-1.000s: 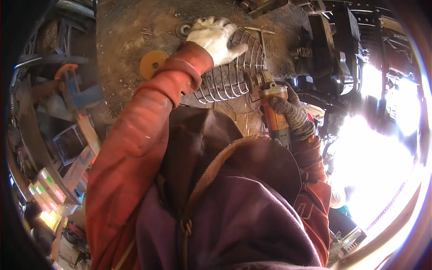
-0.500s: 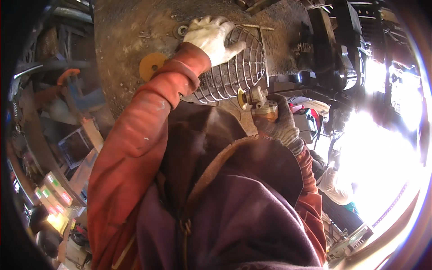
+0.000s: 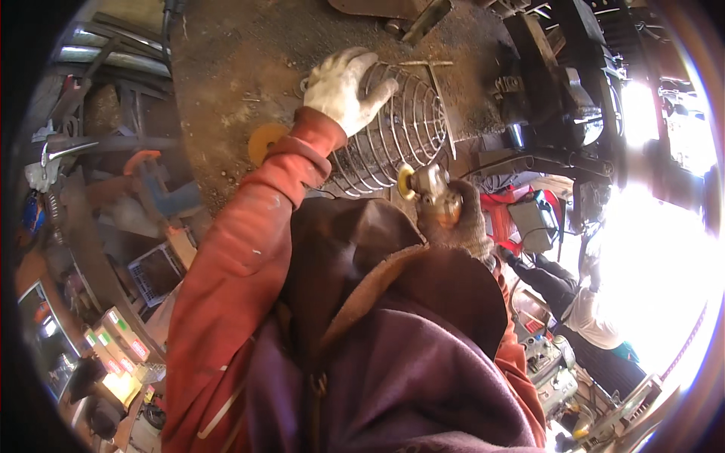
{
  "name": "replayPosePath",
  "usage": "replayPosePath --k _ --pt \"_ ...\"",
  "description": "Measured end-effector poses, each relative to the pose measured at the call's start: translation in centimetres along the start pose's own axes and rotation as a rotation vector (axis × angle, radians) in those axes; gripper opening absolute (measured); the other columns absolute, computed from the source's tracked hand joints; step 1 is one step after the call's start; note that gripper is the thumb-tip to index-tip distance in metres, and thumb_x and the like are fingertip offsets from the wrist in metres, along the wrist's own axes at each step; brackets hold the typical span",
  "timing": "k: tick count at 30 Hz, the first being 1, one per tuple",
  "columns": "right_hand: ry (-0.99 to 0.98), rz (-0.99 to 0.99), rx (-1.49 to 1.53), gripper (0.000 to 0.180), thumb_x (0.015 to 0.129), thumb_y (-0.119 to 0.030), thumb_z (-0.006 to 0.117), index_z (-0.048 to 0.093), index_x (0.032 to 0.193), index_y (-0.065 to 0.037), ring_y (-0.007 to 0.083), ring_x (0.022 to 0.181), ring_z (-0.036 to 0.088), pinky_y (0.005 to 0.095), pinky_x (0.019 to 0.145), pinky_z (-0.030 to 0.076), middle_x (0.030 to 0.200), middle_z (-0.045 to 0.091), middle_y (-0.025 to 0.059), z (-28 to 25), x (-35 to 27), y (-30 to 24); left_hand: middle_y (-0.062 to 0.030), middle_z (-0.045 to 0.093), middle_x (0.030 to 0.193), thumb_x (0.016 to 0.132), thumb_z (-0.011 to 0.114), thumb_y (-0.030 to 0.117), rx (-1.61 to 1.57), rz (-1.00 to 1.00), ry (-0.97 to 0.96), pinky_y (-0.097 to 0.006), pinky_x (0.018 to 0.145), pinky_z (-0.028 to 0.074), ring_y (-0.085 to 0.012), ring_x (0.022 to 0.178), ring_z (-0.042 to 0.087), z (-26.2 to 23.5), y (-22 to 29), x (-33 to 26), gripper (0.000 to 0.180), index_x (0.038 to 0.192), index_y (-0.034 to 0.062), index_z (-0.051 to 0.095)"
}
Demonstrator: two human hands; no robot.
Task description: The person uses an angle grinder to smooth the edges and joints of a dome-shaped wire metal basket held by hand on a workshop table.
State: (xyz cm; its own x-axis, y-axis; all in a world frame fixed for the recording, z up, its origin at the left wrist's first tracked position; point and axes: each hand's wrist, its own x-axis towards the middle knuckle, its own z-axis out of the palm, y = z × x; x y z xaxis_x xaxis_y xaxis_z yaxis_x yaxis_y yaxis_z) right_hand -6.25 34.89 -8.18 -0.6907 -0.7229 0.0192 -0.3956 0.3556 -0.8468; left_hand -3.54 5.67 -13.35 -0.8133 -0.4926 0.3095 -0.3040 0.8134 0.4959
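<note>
My left hand point(image 3: 340, 87), in a whitish work glove, grips the left end of a rounded wire cage point(image 3: 414, 124), its thumb stretched along the wires. The cage lies on a brown, dirty workbench point(image 3: 226, 83). My right hand point(image 3: 470, 223), in a grey knit glove, is wrapped round a small angle grinder point(image 3: 433, 183). A yellowish disc point(image 3: 405, 181) on the grinder faces left, close to the cage's near side; whether they touch I cannot tell. A loose orange-yellow disc point(image 3: 262, 141) lies on the bench beside my left forearm, which partly covers it.
Metal pieces point(image 3: 427, 23) lie at the bench's far side. Heavy dark steel parts point(image 3: 532, 45) stand at the right. A person in a light top point(image 3: 593, 317) is near the bright opening on the right. Scrap, a crate point(image 3: 155, 273) and cartons point(image 3: 121, 336) fill the left.
The whole view has shifted, showing more of the bench's far side. The bench, cage and grinder now appear lower in the picture. Both hands keep the same hold.
</note>
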Motion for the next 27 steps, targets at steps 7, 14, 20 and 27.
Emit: replayPosePath --k 7,14,20,27 --pt "0.168 0.216 -0.103 0.068 0.079 -0.019 0.09 0.049 0.133 -0.009 0.0226 0.105 0.065 0.0376 0.088 0.055 0.117 0.064 0.0133 -2.1 -7.5 4.1 -0.0262 0.066 0.127 0.085 0.078 0.058 -0.157 -0.444 0.242 -0.048 0.1 0.05 -0.0361 0.115 0.065 -0.4 -0.3 -6.3 0.088 0.138 -0.0067 0.054" --pt "0.295 0.274 0.117 0.065 0.08 -0.017 0.088 0.05 0.13 -0.006 0.0225 0.101 0.067 0.0374 0.086 0.055 0.116 0.065 0.0118 -0.8 -8.5 2.6 -0.0087 0.073 0.083 0.091 0.078 0.034 -1.125 -1.204 0.046 -0.034 0.055 0.05 -0.0199 0.065 0.066 0.3 -3.7 -6.2 0.036 0.103 0.0 0.074" --pt "0.283 0.437 0.307 0.062 0.083 -0.019 0.086 0.051 0.133 -0.005 0.0213 0.104 0.067 0.0367 0.087 0.055 0.12 0.064 0.0133 -1.7 -9.1 3.1 -0.0073 0.073 0.082 0.093 0.074 0.031 -1.008 -0.736 -0.354 -0.032 0.057 0.049 -0.0176 0.065 0.064 -5.5 -1.5 -0.4 0.031 0.104 0.0023 0.074" --pt "0.286 0.21 0.137 0.061 0.085 -0.011 0.083 0.05 0.137 -0.006 0.0242 0.108 0.064 0.0353 0.09 0.054 0.117 0.062 0.0133 1.9 -10.8 6.4 -0.0139 0.076 0.112 0.095 0.074 0.033 -0.652 -0.439 -0.57 -0.035 0.087 0.055 -0.0226 0.097 0.07 -4.0 -6.1 8.4 0.049 0.128 -0.0029 0.069"
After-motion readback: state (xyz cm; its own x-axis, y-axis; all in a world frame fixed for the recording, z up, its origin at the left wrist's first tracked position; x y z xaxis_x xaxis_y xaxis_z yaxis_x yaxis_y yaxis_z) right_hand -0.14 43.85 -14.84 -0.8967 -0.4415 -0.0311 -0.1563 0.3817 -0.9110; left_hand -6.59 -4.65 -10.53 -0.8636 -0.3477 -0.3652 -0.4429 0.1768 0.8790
